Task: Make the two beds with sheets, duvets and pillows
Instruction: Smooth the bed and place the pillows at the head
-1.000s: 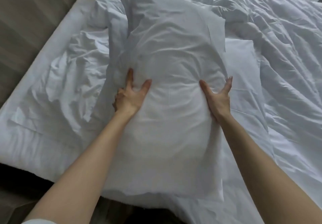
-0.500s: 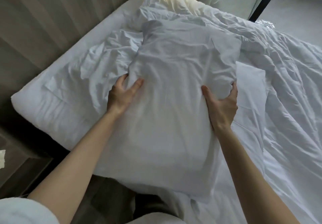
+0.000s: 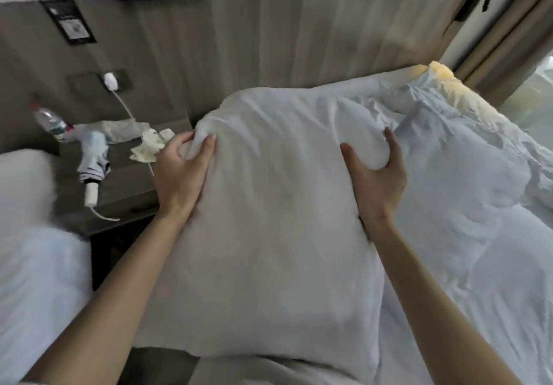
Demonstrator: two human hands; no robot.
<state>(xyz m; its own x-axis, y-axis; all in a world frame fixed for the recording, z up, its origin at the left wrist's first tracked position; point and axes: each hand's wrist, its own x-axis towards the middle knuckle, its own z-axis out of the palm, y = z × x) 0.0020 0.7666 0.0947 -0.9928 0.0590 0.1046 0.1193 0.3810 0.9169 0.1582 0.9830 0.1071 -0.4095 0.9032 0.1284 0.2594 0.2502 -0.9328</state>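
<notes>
Hands both grab the pillow: left hand bunches the fabric at its left edge with curled fingers, right hand squeezes its right edge. Pillow sits between them. Rumpled duvet lies right of the right hand, cluttered nightstand just left of the left hand, second bed further left.

pillow in front, over bed; nightstand left, between it and second bed
</notes>
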